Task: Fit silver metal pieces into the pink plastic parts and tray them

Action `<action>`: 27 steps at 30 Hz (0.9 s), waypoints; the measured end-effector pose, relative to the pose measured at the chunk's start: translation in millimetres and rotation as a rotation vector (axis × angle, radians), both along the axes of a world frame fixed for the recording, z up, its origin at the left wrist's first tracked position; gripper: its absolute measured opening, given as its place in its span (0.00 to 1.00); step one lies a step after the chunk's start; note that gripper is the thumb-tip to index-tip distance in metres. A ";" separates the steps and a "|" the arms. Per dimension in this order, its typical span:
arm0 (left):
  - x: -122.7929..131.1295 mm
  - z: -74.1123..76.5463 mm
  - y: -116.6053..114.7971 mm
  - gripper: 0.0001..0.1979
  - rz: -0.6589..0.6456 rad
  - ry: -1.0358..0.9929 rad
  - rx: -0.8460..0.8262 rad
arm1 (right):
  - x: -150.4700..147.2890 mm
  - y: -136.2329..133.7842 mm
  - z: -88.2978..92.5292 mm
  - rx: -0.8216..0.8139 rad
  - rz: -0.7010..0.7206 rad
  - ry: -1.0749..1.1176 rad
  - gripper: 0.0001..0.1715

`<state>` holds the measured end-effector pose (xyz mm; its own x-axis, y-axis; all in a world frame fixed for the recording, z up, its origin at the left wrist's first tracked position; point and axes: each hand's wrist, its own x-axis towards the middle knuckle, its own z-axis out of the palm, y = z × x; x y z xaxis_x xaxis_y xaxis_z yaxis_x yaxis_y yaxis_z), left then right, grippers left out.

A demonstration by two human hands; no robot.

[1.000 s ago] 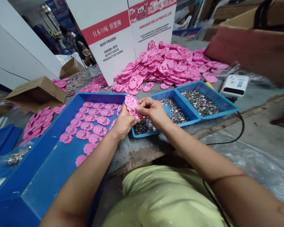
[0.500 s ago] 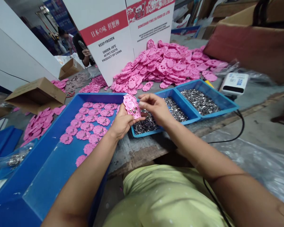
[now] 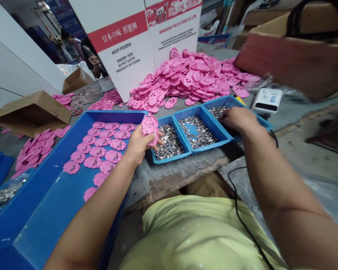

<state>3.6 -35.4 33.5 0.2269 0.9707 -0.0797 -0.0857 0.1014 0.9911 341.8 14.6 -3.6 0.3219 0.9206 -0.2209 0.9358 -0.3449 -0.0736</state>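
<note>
My left hand (image 3: 141, 141) grips a pink scalloped plastic piece (image 3: 150, 126) between thumb and fingers, its raised face turned toward me, just left of the small blue bins. Into the rightmost bin (image 3: 231, 100) reaches my right hand (image 3: 240, 119), over small shiny metal parts (image 3: 216, 111); its fingertips are dark and hidden. The middle bin holds more metal bits (image 3: 198, 131), with a patch of its blue floor showing. Silvery parts (image 3: 170, 141) also fill the left bin. Below my left hand, rows of similar pink pieces (image 3: 98, 151) lie in a large blue tray (image 3: 42, 221).
A large heap of pink pieces (image 3: 186, 77) rests against a white printed carton (image 3: 126, 80). At the right are a small white device (image 3: 268, 99) and a reddish box (image 3: 273, 62). An open cardboard box (image 3: 33, 112) stands left. Another person's hand (image 3: 94, 60) shows behind the carton.
My right hand has moved right, from beside the pink piece to the rightmost bin. My left hand still holds the piece. The whole view has shifted slightly.
</note>
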 end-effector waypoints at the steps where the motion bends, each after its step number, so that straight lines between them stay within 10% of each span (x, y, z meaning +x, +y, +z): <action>1: 0.3 1.2 -0.4 0.25 0.016 0.016 -0.004 | -1.6 -0.5 -0.6 0.012 -0.011 0.003 0.19; 27: 4.2 12.4 -3.5 0.21 0.066 0.084 -0.029 | 11.8 9.9 -26.5 0.220 -0.003 0.106 0.19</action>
